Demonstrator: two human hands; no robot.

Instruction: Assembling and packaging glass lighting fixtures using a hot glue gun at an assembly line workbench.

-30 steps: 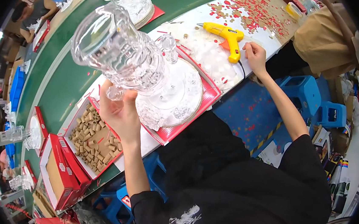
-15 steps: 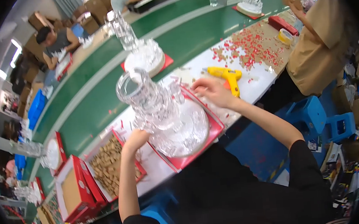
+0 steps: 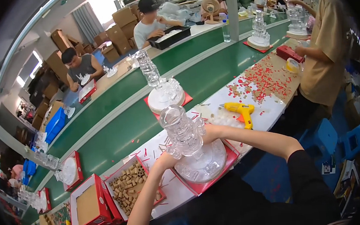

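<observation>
Left hand (image 3: 165,160) and right hand (image 3: 209,133) flank the clear tower (image 3: 183,133), apparently to steady it; I cannot tell their grip. The glue gun (image 3: 241,108) lies right, presumably for reach.

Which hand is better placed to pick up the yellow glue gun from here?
Likely the right hand: the glue gun lies right of the clear model, just beyond the right forearm. The left hand is at the model's left side, farther away.
</observation>
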